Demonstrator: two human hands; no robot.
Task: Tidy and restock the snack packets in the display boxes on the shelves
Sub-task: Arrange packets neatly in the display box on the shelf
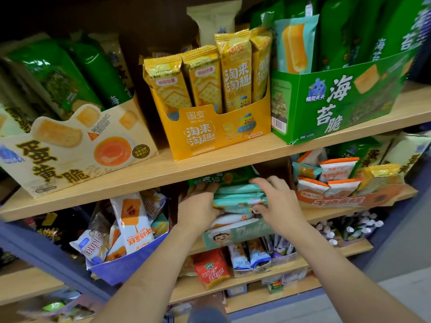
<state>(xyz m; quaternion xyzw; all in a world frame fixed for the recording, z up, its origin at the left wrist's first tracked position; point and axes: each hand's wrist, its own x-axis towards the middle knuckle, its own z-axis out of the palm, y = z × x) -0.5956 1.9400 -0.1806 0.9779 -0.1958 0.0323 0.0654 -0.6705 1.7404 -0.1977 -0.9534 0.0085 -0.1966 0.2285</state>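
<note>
Head cam: both my hands are on the stack of teal pkts (238, 198), which lie flat in the teal display box (235, 234) w/ a cartoon face on its front. That's the mid shelf, right below the yellow box (221, 136) on the wooden shelf (163, 173) above.

L hand (198, 207) is curled round the stack's left end, fingers up by the top pkts. R hand (278, 201) clamps the right end: fingers bent over the top, thumb pressed on the front edge. The stack sits squeezed btwn the two.

A green pkt (224, 177) lies on top at the back, just past my fingertips.

Left of the teal box, a blue box (130, 266) tips fwd w/ white-and-orange pkts jumbled inside. To the right, an orange box (349, 200) holds orange-topped pkts.

Upper shelf: cream box (70, 155) on the left w/ green pkts, the yellow box w/ yellow pkts upright, and a green box (338, 106) on the right, one teal pkt upright at its near-left corner.
</note>
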